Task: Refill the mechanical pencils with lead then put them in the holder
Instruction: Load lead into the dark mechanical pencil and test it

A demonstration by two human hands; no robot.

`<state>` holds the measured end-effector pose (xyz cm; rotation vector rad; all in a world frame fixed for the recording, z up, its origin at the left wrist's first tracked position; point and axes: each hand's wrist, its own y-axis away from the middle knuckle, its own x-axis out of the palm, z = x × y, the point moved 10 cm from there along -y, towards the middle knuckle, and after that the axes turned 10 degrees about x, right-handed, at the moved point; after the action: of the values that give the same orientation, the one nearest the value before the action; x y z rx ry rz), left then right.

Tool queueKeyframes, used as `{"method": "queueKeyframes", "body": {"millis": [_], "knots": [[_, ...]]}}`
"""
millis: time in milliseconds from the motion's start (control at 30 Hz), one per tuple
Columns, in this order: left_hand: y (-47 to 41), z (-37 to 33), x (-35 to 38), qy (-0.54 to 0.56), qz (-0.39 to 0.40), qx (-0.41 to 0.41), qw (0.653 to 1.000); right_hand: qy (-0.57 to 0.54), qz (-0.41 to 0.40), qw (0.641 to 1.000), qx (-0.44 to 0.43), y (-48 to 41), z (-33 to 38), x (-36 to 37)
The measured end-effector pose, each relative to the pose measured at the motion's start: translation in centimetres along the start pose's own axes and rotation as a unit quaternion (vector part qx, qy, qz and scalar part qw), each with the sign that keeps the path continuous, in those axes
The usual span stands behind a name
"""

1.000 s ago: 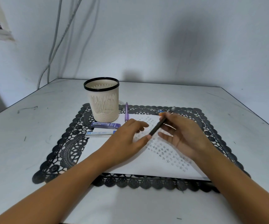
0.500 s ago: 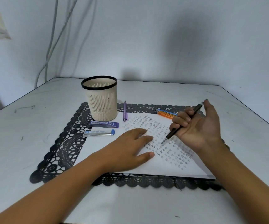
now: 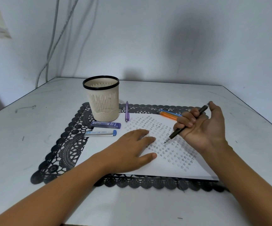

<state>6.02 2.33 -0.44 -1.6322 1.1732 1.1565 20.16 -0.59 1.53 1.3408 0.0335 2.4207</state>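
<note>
The white table (image 3: 34, 128) is filling the lower frame, carrying a black lace mat (image 3: 63, 152) and a marked sheet of paper (image 3: 99, 149). The slotted holder (image 3: 103, 101) is standing left of centre. The left hand (image 3: 132, 149) is lying flat and open on the paper. Right of centre, the right hand (image 3: 202, 128) is curling round a dark pencil (image 3: 175, 133), which is slanting tip down-left, cap up-right beside the thumb. Two lead cases (image 3: 106, 125) are lying just below the holder, nearer the left hand, which looks best placed to fetch one.
</note>
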Motion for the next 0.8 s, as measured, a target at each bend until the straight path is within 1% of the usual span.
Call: {"method": "queueKeyframes", "body": {"millis": [433, 500, 633, 800], "knots": [[0.0, 0.1, 0.0, -0.006, -0.010, 0.001, 1.000, 0.000, 0.004, 1.000, -0.004, 0.2, 0.0, 0.2], [-0.1, 0.0, -0.3, 0.004, -0.031, 0.009, 0.999, -0.004, 0.006, 1.000, -0.003, 0.2, 0.0, 0.2], [-0.4, -0.7, -1.6, 0.061, -0.109, 0.034, 0.992, 0.002, 0.021, 1.000, 0.000, 0.2, -0.5, 0.8], [-0.5, -1.0, -2.3, 0.125, -0.159, 0.042, 0.978, 0.006, 0.043, 0.999, 0.015, 0.3, -1.8, 1.7]]}}
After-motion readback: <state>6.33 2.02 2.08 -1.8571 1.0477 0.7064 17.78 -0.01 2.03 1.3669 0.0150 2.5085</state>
